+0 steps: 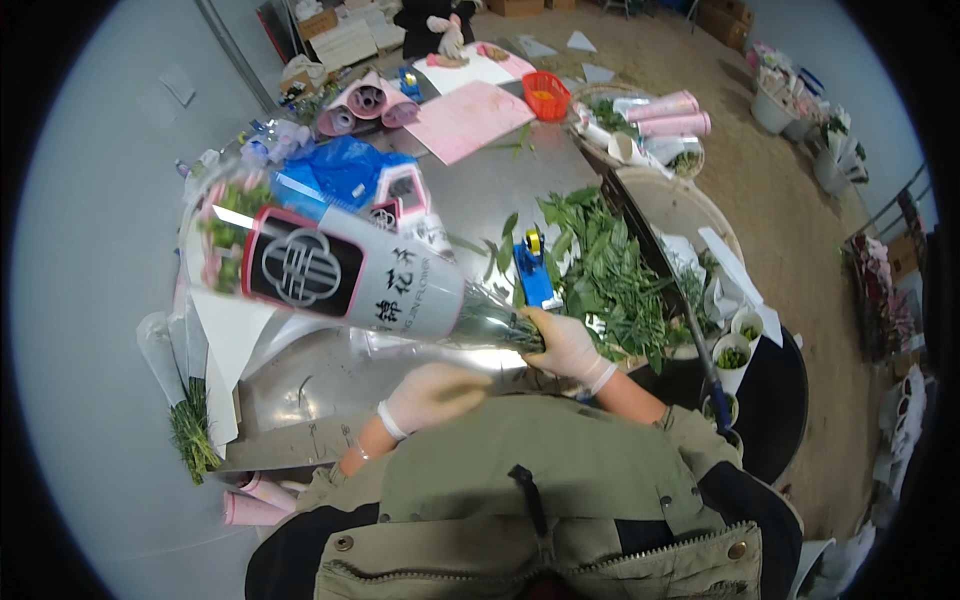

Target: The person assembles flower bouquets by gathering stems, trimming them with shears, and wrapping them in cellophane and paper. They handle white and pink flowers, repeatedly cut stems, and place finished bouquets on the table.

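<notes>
In the head view, the gloved right hand (565,345) grips the stems of a wrapped bouquet (350,265), which slants over the left of the metal desk (475,195), pink blooms at its far left end. The left hand (435,395) is near, below the bouquet, blurred; whether it is open or closed I cannot tell. A blue tape dispenser (533,275) stands beside cut leaves (610,270) on the right.

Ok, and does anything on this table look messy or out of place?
Mostly the leaves: they're heaped loose on the table beside the blue tape dispenser, with a few strays on its other side. The bouquet in the right hand shows no clear damage, though it's slightly blurred.
</notes>
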A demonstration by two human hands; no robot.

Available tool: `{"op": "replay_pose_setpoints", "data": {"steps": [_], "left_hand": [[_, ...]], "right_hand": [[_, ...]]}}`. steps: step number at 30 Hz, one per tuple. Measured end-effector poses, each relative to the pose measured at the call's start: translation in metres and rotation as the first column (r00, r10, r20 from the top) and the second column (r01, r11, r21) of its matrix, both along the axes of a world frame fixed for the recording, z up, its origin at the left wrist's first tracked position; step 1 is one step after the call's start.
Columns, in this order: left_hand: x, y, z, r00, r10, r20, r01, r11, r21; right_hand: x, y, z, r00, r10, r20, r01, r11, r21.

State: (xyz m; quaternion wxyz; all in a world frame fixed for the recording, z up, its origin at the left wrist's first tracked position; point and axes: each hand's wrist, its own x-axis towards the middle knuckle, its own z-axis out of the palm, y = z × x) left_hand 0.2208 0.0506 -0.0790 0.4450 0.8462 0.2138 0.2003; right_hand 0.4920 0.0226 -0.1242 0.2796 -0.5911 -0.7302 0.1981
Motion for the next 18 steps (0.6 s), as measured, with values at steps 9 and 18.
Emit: {"op": "replay_pose_setpoints", "data": {"steps": [9, 18], "left_hand": [[0.117, 0.035, -0.029, 0.690, 0.155, -0.707, 0.095, 0.949, 0.301], [0.123, 0.059, -0.105, 0.674, 0.003, -0.738, -0.050, 0.998, -0.041]], "right_hand": [[0.018, 0.005, -0.030, 0.944, 0.262, 0.202, -0.264, 0.964, -0.018], [0.064, 0.024, -0.062, 0.896, -0.227, -0.382, 0.292, 0.949, 0.121]]}}
